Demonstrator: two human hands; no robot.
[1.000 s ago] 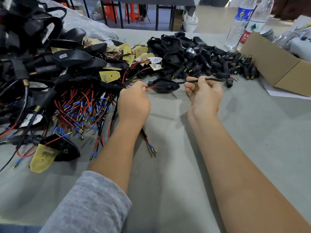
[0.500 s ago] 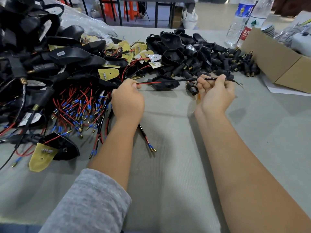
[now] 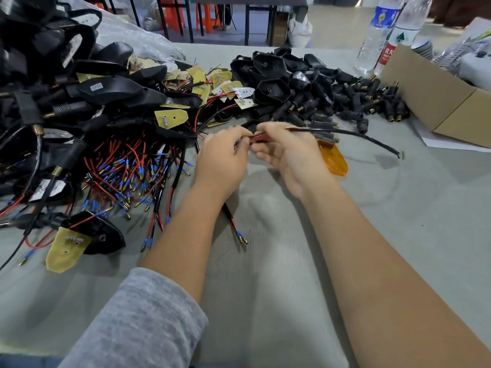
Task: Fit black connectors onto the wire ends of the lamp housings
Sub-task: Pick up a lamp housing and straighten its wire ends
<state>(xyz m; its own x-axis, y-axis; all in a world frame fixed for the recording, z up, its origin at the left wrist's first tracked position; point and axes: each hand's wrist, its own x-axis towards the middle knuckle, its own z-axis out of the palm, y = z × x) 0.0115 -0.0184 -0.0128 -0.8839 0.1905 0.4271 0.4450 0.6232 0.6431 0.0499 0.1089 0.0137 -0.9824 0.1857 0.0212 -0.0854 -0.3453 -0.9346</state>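
Above the grey table mat (image 3: 265, 274), the left hand (image 3: 221, 160) and right hand (image 3: 289, 155) are brought together, knuckles up, fingers curled. A red wire end (image 3: 259, 138) is pinched between them, and the black sleeved cable (image 3: 358, 136) is gripped by the right (its amber-lensed lamp housing (image 3: 333, 159) lies just behind). Half a second ago the hands were held apart; the black connectors (image 3: 372, 102) are left heaped beyond.

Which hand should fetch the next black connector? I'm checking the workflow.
Probably the right hand: the loose black connectors are heaped on its side, just beyond it. The left hand pinches the red wire and sits nearer the wired lamp housings.
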